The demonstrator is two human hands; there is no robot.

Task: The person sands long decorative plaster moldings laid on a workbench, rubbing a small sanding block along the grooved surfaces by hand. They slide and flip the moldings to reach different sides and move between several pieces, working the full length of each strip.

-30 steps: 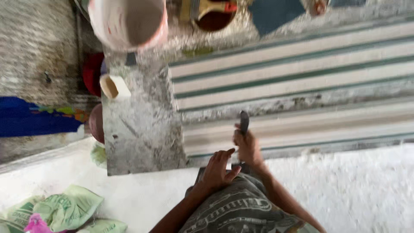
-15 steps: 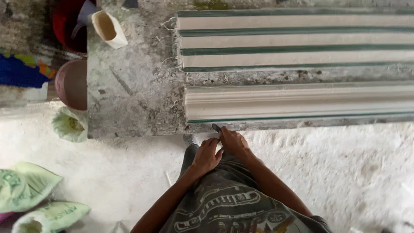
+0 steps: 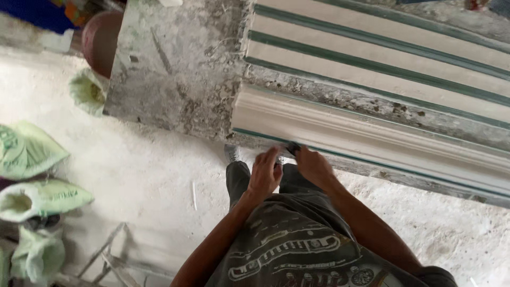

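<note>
My right hand (image 3: 313,166) grips a small dark tool (image 3: 293,147) held against the near edge of a long white plaster moulding (image 3: 372,139) that lies on a grey concrete work table (image 3: 175,69). My left hand (image 3: 264,175) is close beside it, fingers bent towards the same dark tool; whether it touches the tool is unclear. Both hands hover just in front of the table's front edge, above my dark trousers and grey printed shirt.
More white moulding strips with green lines (image 3: 382,58) lie further back on the table. A brown bowl (image 3: 101,40) sits at the table's left end. Pale green sacks (image 3: 32,154) lie on the white dusty floor at left, with thin metal rods (image 3: 106,255) nearby.
The view has tilted down and nearer to the table edge. My right hand brought the dark tool down from the moulding's top to its near edge, and my left hand joined it.
</note>
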